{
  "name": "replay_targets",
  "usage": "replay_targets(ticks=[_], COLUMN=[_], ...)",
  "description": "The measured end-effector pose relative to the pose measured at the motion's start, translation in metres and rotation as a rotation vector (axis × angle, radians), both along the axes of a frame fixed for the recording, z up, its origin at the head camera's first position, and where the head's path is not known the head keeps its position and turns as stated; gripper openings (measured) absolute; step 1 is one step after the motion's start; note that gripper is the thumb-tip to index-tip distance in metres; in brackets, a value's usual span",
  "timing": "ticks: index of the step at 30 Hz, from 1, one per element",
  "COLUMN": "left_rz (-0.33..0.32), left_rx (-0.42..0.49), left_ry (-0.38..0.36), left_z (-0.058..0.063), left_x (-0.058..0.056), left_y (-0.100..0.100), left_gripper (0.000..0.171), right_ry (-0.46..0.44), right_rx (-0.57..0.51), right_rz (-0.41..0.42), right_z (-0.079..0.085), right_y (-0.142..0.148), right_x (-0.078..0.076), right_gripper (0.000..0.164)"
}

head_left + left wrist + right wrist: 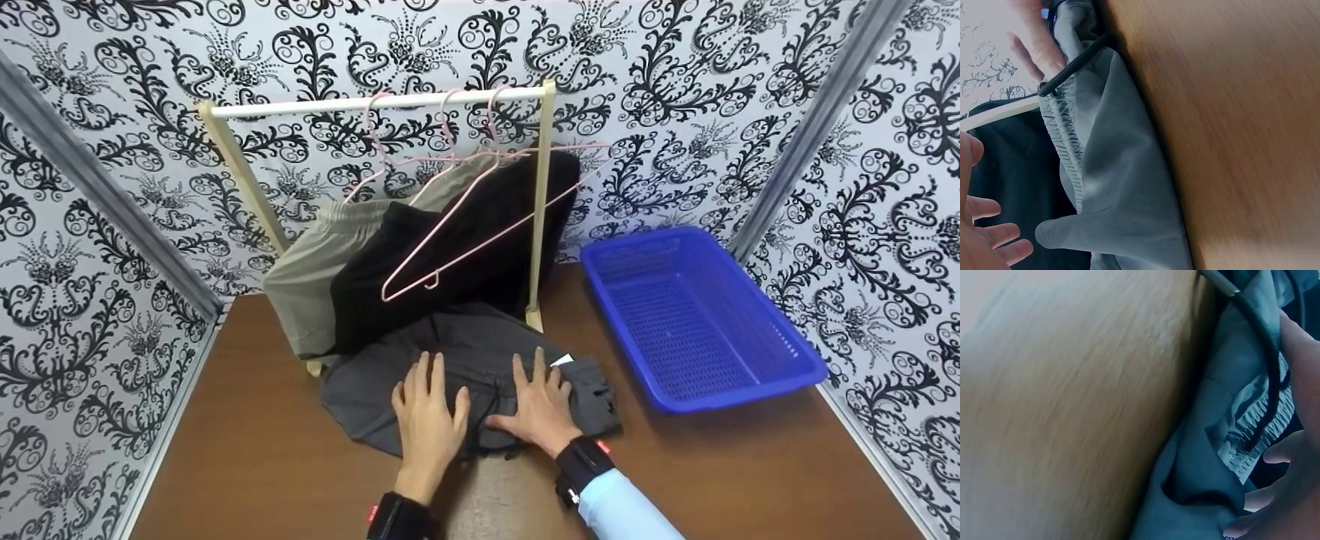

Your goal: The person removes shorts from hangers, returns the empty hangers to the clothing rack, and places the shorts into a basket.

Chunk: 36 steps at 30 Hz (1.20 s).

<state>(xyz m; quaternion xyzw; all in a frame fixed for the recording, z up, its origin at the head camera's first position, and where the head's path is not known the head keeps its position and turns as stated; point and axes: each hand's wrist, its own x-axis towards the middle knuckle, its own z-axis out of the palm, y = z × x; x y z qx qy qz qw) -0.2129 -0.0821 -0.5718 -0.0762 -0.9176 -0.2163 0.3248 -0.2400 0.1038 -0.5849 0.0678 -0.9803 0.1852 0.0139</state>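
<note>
Dark grey shorts lie spread on the table in the head view, with a small white tag at their right. My left hand is over their left middle part, fingers straight. On the right side, my right hand touches the cloth with its fingers spread and thumb pointing inward. Both wrist views show the gathered elastic waistband and a dark drawstring. The left fingers in the left wrist view are relaxed and hold nothing.
Behind the shorts stands a rack with a white rail and pale wooden posts. Pink hangers hang from it, along with beige and black garments. A blue plastic basket stands at the right. Patterned walls enclose the table.
</note>
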Motion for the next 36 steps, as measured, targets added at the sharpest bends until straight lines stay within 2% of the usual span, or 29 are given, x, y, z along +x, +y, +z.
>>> replay_targets(ticks=[9,12,22,28,36], left_rz=[0.014,0.019,0.023,0.033,0.032], left_rx=[0.012,0.017,0.036,0.037,0.050], left_ry=[0.037,0.044,0.050,0.036,0.037], left_z=[0.001,0.001,0.001,0.000,-0.002], left_x=[-0.001,-0.001,0.001,0.000,0.000], left_y=[-0.002,-0.003,-0.004,-0.005,-0.006], left_gripper=[0.062,0.061,0.062,0.062,0.061], right_ry=[-0.042,-0.052,-0.118,-0.142,-0.206], right_rx=[0.187,0.213,0.127,0.036,-0.009], right_rz=[-0.022,-0.024,-0.013,-0.022,-0.039], right_z=[-0.004,-0.004,0.002,0.005,0.010], right_y=[-0.005,-0.002,0.011,0.014,0.017], right_x=[-0.009,-0.013,-0.021,-0.021,-0.017], right_gripper=[0.132,0.132,0.129,0.121,0.111])
